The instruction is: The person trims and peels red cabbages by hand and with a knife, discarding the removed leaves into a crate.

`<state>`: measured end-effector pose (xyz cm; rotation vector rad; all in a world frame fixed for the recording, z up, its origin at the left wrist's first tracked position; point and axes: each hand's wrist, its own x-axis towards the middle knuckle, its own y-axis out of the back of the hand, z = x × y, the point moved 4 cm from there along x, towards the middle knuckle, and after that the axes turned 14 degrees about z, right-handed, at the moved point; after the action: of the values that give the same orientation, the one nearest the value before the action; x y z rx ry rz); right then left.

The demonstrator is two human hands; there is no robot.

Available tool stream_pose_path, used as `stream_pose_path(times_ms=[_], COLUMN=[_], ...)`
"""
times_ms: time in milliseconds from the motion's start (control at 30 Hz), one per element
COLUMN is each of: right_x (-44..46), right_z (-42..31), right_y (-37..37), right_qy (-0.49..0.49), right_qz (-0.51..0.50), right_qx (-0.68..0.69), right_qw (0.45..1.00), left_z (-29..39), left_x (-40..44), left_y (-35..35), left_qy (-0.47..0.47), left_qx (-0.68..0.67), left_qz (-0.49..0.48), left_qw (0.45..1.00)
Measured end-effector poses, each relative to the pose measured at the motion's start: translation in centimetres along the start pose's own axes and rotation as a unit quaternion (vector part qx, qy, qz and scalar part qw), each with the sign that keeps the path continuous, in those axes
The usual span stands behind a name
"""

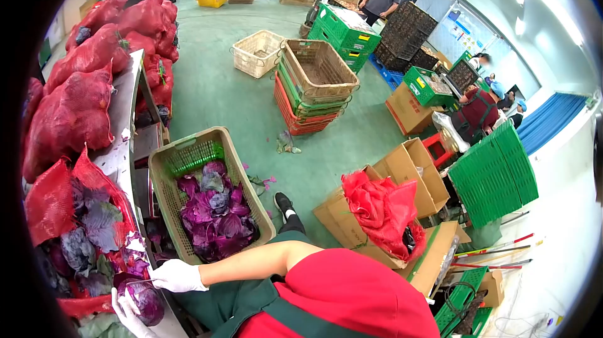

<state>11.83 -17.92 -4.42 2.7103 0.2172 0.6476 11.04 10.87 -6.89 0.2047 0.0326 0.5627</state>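
**Cabbage in left, knife in right**

Your right arm [257, 265] reaches across, elbow slightly bent, gloved right hand [179, 276] palm-down; grip closed on a thin knife [143, 281], blade at the purple cabbage [148, 303]. Your left hand [130, 318] cups that cabbage, fingers spread. Cabbage sits at the table [120, 161] edge, below-left of the leaf crate [164, 178] in view.
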Motion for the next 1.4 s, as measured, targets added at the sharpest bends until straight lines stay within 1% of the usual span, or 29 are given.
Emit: stream_pose_path(times_ms=[67,200,300,400,467,500,567,600,667,700,767,800,867,900,967,1000,1067,1100,1133,1167,1200,1233,1267,1300,1333,1367,1400], right_x=[-0.2,-0.5,-0.5,-0.7,-0.7,-0.8,-0.8,-0.9,-0.9,-1.0,-1.1,-1.1,-1.2,-1.2,-1.2,-1.3,-1.1,-1.1,-1.1,-0.7,-0.5,-0.7,-0.3,-0.8,-1.2,-1.1,-0.8], right_z=[-0.2,0.1,0.3,-0.2,-0.9,-1.0,-1.1,-1.0,-0.7,-0.6,-0.6,-0.5,-0.6,-0.5,-0.2,0.0,-0.6,-0.9,-1.1,-2.2,-2.8,-3.6,-4.0,-3.7,-2.8,-2.6,-2.4], right_y=[-0.1,-0.4,-0.5,-0.3,0.3,0.4,0.6,0.6,0.5,0.4,0.4,0.4,0.4,0.4,0.2,0.3,1.1,1.6,1.9,3.1,4.0,4.3,5.0,4.9,4.5,4.9,4.8], right_qy=[-0.007,-0.005,-0.001,-0.015,-0.03,-0.03,-0.011,-0.011,-0.01,-0.01,-0.012,-0.012,-0.013,-0.013,-0.017,-0.018,-0.004,-0.005,0.008,0.078,0.101,0.129,0.14,0.146,0.162,0.184,0.149], right_qz=[0.002,-0.003,0.01,0.029,0.038,0.038,0.035,0.035,0.011,0.011,0.011,0.011,0.014,0.014,0.033,0.033,0.003,-0.022,-0.038,-0.057,-0.087,-0.081,-0.096,-0.106,-0.11,-0.056,-0.038], right_qx=[0.05,0.055,0.057,0.069,0.04,0.04,0.059,0.059,0.066,0.067,0.068,0.068,0.081,0.081,0.079,0.08,0.049,-0.021,-0.074,-0.138,-0.186,-0.173,-0.208,-0.226,-0.221,-0.173,-0.12], right_qw=[0.999,0.998,0.998,0.997,0.998,0.998,0.998,0.998,0.998,0.998,0.998,0.998,0.997,0.997,0.996,0.996,0.999,1.0,0.996,0.986,0.974,0.973,0.963,0.957,0.955,0.966,0.981], left_z=[0.7,2.3,1.5,-0.3,-0.9,-1.2,-2.0,-2.6,-2.5,-2.6,-2.7,-2.6,-2.5,-2.3,0.2,1.1,2.1,1.6,5.2,5.6,5.6,7.5,10.7,10.5,8.9,6.6,7.6], left_x=[-0.1,-1.2,-0.7,0.2,0.7,1.0,1.6,2.0,2.1,2.0,1.8,1.8,1.6,1.4,0.1,-0.5,-1.6,-0.9,-4.0,-3.6,-4.4,-6.0,-7.3,-7.6,-6.9,-5.1,-6.0], left_y=[0.0,-0.3,-0.1,0.5,0.8,1.0,1.5,1.7,1.7,1.7,1.7,1.7,1.5,1.5,0.9,0.3,-0.1,0.2,-2.4,-3.0,-2.7,-3.0,-4.0,-3.6,-2.8,-1.9,-2.7], left_qy=[-0.027,-0.015,-0.008,0.019,-0.015,-0.015,-0.056,-0.056,-0.082,-0.081,-0.041,-0.041,0.01,0.01,-0.039,-0.039,-0.006,-0.082,0.047,-0.023,0.004,0.031,-0.045,-0.008,0.005,-0.044,0.001], left_qx=[0.027,0.028,0.023,-0.009,-0.002,-0.001,0.013,0.013,0.018,0.018,-0.011,-0.011,-0.063,-0.063,0.011,0.012,-0.005,0.057,-0.116,-0.044,-0.069,-0.092,-0.115,-0.088,-0.066,0.036,-0.084], left_qz=[-0.007,0.004,0.005,-0.001,0.002,0.003,-0.015,-0.015,-0.02,-0.019,-0.008,-0.008,-0.005,-0.005,0.001,0.001,0.013,0.001,0.019,0.0,-0.015,-0.028,-0.03,0.002,0.037,0.03,0.006], left_qw=[0.999,0.999,1.0,1.0,1.0,1.0,0.998,0.998,0.996,0.996,0.999,0.999,0.998,0.998,0.999,0.999,1.0,0.995,0.992,0.999,0.998,0.995,0.992,0.996,0.997,0.998,0.996])
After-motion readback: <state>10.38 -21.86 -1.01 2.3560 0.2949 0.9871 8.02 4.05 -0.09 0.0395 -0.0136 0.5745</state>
